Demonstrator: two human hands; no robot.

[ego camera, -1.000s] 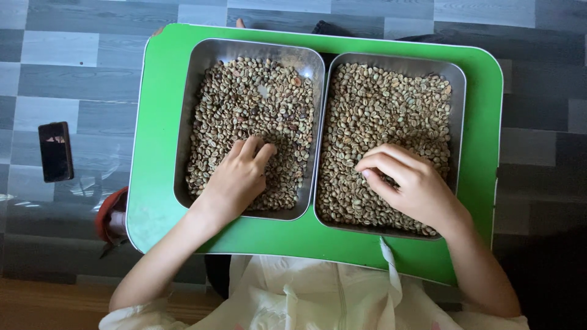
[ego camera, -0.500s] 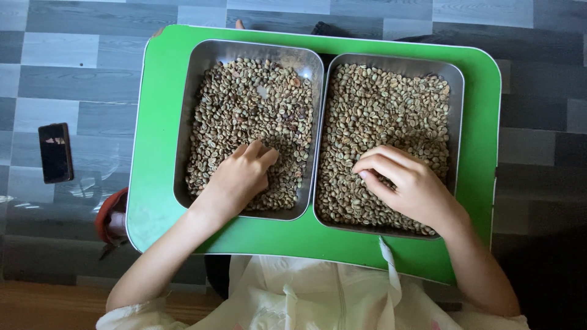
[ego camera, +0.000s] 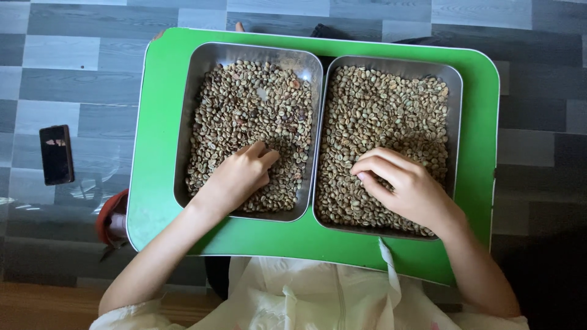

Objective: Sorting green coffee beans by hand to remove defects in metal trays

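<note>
Two steel trays sit side by side on a green table. The left tray holds pale green beans mixed with some darker ones. The right tray holds cleaner pale beans. My left hand rests on the beans in the near half of the left tray, fingers curled together. My right hand lies in the near part of the right tray with fingertips bent down into the beans. Whether either hand pinches a bean is hidden.
A dark phone lies on the grey plank floor to the left. A red object shows under the table's near-left corner. My pale garment fills the bottom edge.
Both hands have hardly shifted; the fingers only curl slightly in the beans. The view has drifted a little.
</note>
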